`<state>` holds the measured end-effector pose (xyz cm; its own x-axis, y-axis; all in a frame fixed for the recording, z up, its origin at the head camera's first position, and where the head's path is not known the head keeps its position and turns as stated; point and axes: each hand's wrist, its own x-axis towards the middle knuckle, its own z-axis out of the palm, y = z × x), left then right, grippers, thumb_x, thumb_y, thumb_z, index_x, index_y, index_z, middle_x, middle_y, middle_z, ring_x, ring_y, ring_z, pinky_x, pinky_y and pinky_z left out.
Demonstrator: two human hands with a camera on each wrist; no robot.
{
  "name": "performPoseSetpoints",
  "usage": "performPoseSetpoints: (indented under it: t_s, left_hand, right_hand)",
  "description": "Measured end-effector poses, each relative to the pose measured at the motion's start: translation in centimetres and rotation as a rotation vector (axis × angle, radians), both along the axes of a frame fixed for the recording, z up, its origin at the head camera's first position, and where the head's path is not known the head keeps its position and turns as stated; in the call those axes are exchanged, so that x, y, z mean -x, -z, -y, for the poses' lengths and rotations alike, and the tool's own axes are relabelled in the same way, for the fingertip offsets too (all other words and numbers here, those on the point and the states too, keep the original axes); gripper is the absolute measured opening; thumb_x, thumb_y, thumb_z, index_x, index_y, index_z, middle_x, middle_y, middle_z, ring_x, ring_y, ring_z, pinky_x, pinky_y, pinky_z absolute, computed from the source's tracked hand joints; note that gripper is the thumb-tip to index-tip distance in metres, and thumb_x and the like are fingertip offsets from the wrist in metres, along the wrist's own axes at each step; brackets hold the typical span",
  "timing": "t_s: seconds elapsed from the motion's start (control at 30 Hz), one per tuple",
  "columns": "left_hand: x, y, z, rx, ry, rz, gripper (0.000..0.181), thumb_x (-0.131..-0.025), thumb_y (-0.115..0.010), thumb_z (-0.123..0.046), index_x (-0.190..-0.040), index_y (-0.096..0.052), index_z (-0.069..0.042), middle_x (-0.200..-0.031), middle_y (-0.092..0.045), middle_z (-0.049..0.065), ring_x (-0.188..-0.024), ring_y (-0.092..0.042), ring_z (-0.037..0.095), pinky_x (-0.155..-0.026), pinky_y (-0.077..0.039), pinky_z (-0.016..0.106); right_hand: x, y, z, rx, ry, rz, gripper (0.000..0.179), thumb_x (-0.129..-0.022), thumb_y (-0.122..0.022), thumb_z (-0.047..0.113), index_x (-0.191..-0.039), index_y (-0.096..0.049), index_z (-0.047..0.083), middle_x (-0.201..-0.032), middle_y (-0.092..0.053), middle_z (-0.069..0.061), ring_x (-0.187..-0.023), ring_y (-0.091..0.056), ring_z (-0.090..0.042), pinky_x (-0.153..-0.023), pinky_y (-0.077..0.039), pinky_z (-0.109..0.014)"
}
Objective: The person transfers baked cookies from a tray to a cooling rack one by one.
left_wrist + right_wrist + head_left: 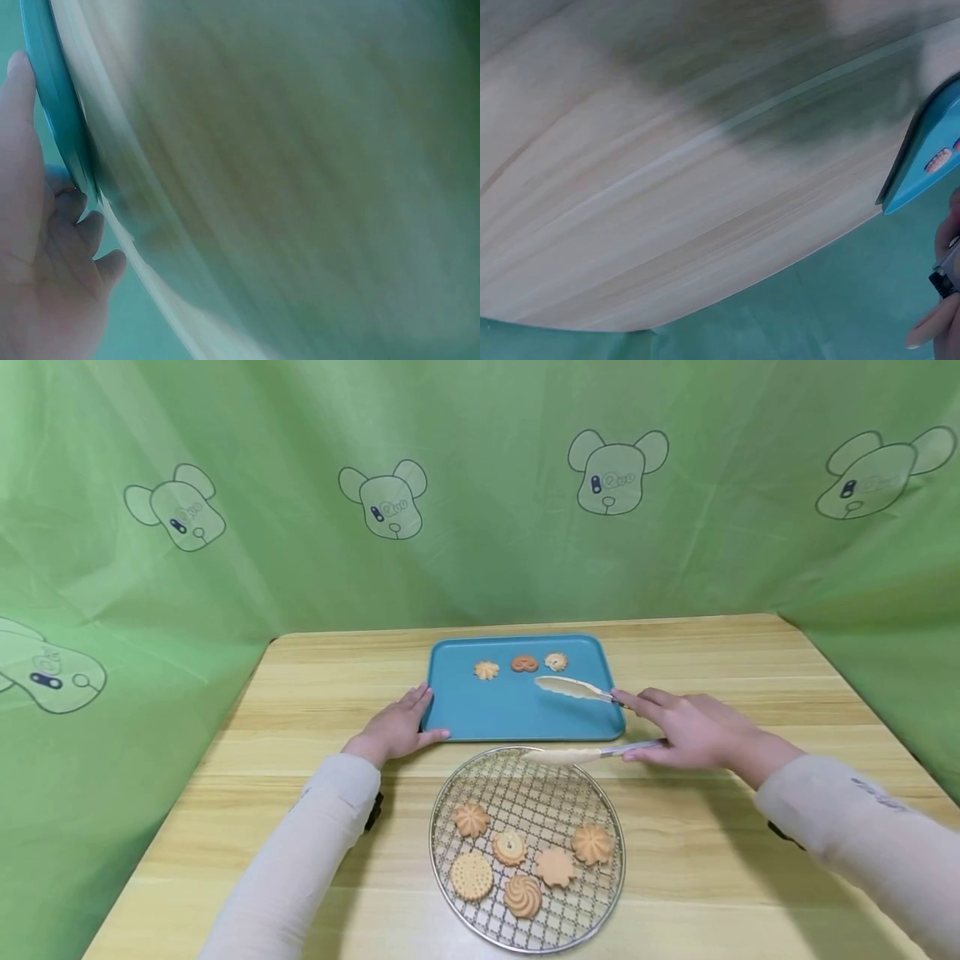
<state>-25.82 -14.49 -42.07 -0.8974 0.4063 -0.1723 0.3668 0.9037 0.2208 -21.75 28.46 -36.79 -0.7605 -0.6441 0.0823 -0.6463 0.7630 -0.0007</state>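
Head view: right hand (693, 727) gripped spread cream-tipped silvery tongs (573, 687); left hand (397, 727) held blue rectangular tray (502, 712) by near-left corner. Golden-brown cookies (486, 670) lay on tray and nearer round wire rack (523, 797); light squeeze seemed safest.

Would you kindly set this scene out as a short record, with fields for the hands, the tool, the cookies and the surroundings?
Left hand: touches the blue tray at its near left corner
Right hand: holds the tongs
Tongs: spread apart, no cookie gripped
Tray cookies: three, towards the far side
Rack cookies: six, on the round wire rack
Rack position: on the near side of the tray
Table: light wood grain
Backdrop: green, printed with cartoon animal heads
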Motion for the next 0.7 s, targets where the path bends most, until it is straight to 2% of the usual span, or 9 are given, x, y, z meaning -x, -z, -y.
performPoseSetpoints:
  t_s: [0.23,0.43,0.7]
  left_hand:
    - [0.0,0.1,0.0,-0.005,0.003,-0.004,0.089,-0.092,-0.043,-0.062,-0.152,-0.012,-0.003,-0.158,-0.004,0.011,-0.143,-0.009,0.03,-0.115,-0.014,0.042]
    - [0.1,0.2,0.0,-0.007,0.005,-0.007,0.09,-0.092,-0.043,-0.062,-0.152,-0.013,-0.003,-0.158,-0.004,0.011,-0.143,-0.009,0.03,-0.115,-0.014,0.042]
    - [0.1,0.2,0.1,-0.007,0.006,-0.009,0.089,-0.092,-0.043,-0.062,-0.152,-0.013,-0.003,-0.158,-0.004,0.011,-0.143,-0.009,0.029,-0.115,-0.014,0.042]
  right_hand:
    - [0.8,0.0,1.6,-0.003,0.179,0.095,0.097,-0.081,-0.046,0.076,-0.15,-0.029,0.01,-0.127,-0.052,-0.026,-0.08,-0.064,-0.034,-0.067,-0.054,-0.051]
    - [1.6,0.4,2.6,0.026,0.298,0.166,0.101,-0.082,-0.046,0.075,-0.151,-0.021,0.005,-0.131,-0.044,-0.035,-0.093,-0.059,-0.05,-0.075,-0.05,-0.06]
    - [2.6,0.6,3.3,0.038,0.414,0.213,0.104,-0.083,-0.042,0.076,-0.151,-0.017,0.002,-0.131,-0.042,-0.038,-0.096,-0.056,-0.054,-0.069,-0.051,-0.06]
